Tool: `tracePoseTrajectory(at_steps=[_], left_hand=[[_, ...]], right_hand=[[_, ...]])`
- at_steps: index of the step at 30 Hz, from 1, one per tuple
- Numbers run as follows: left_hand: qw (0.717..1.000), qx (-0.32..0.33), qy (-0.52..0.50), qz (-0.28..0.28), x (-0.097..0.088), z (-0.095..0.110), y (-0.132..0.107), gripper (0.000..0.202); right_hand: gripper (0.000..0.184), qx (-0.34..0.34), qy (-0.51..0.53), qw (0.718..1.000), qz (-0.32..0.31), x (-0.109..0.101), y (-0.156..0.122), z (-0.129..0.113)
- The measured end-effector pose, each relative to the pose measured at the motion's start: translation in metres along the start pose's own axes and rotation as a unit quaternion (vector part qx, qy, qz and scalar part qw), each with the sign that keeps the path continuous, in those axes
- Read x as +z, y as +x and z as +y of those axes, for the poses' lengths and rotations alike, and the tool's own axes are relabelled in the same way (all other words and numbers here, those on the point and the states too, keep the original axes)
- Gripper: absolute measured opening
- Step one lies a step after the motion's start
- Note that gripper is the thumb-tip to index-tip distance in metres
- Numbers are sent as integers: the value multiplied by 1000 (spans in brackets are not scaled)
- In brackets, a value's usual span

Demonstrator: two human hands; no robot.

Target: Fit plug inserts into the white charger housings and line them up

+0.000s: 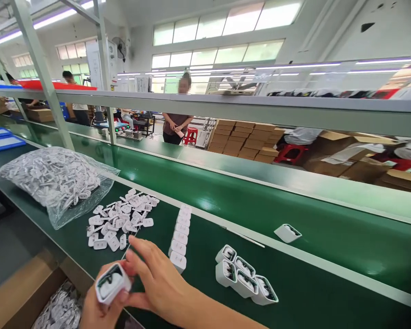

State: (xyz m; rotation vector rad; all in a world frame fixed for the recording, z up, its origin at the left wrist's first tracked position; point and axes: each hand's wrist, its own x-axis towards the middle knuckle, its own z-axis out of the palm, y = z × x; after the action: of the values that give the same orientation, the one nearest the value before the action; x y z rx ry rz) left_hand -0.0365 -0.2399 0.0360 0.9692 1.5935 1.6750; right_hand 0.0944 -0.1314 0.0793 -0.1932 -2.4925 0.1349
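Observation:
My left hand (97,313) grips a white open charger shell (111,282) near the bottom edge of the view. My right hand (157,278) lies beside it, fingers bent toward the shell, touching it at its side. Just beyond the hands lies a loose pile of small white plug caps (121,219) on the green bench. A row of closed white housings (179,237) runs away from me. To the right, several open shells (245,273) stand clustered together.
A clear plastic bag of white parts (55,180) lies at the left. One shell (287,232) sits on the green conveyor belt (294,214). A cardboard box (27,292) with bagged parts is below the bench. People stand beyond the far shelf rail (226,107); stacked cartons (246,141) behind.

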Motion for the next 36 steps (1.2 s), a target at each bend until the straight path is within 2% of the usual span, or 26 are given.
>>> tracePoseTrajectory(at_steps=[1, 2, 4, 6, 8, 10, 11, 14, 17, 19, 21, 24, 30, 33, 36], left_hand=[[999, -1, 1, 38, -15, 0, -2, 52], [997, -2, 7, 71, -30, 1, -4, 51], [994, 7, 27, 110, -51, 6, -7, 48], [991, 32, 47, 124, -62, 10, -8, 43], [991, 57, 51, 115, -62, 14, -10, 40], [994, 50, 37, 94, -56, 16, -11, 44], [996, 37, 23, 84, -53, 16, -12, 47], [999, -4, -22, 47, -42, 16, -13, 53], [998, -29, -32, -37, -33, 17, -14, 50], [994, -37, -18, -105, -25, 19, -15, 50], [988, -39, -2, -147, -17, 22, -17, 54], [983, -44, 26, -175, -5, 25, -20, 55], [973, -54, 57, -216, 15, 31, -21, 55], [971, -53, 58, -227, 26, 34, -24, 57], [975, -47, 53, -213, 37, 40, -27, 62]], right_hand=[[77, 63, 25, 997, -48, 15, 6, 1], [83, 126, 39, 986, -101, 30, 13, 3], [70, 235, 37, 955, -177, 57, 26, 7], [45, 302, 16, 934, -192, 79, 39, 11], [28, 338, 4, 923, -183, 96, 51, 15], [17, 358, 11, 917, -173, 105, 58, 20], [18, 361, 21, 918, -165, 105, 59, 21], [28, 348, 71, 926, -125, 85, 54, 18], [26, 329, 140, 931, -67, 44, 38, -1], [25, 302, 227, 926, 4, 13, 26, -17], [25, 266, 306, 912, 62, -14, 15, -29], [24, 243, 343, 904, 84, -41, 1, -35], [22, 226, 281, 922, 139, -55, -23, -34], [24, 236, 276, 916, 168, -57, -31, -35], [24, 247, 279, 907, 197, -62, -37, -36]])
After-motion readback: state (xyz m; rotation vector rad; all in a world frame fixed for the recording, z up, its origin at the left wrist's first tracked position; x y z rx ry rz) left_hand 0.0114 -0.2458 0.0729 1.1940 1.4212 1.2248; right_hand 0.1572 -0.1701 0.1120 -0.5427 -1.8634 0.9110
